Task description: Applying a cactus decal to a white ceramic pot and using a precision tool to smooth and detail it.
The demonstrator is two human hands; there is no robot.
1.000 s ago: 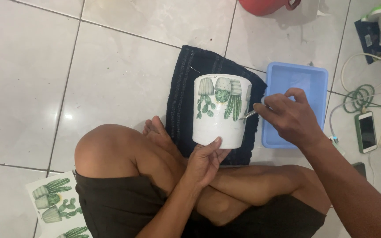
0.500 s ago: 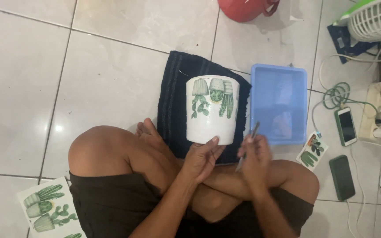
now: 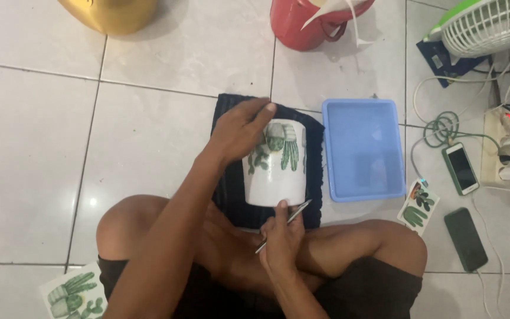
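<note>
left hand (image 3: 238, 131) gripping pot (image 3: 275, 171), right hand (image 3: 281, 236) pinching tweezers (image 3: 284, 225)

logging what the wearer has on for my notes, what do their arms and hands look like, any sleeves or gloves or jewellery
Both arms are bare from the frame's lower edge to the fingertips: no sleeves show. The left hand and right hand wear no gloves, and no rings, watch or bracelets are visible. The only clothing in view is dark shorts over the crossed legs.

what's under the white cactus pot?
The white pot lies on its side on a dark folded towel spread over the tiled floor. The left hand covers its upper edge; the towel beneath the pot is hidden.
</note>
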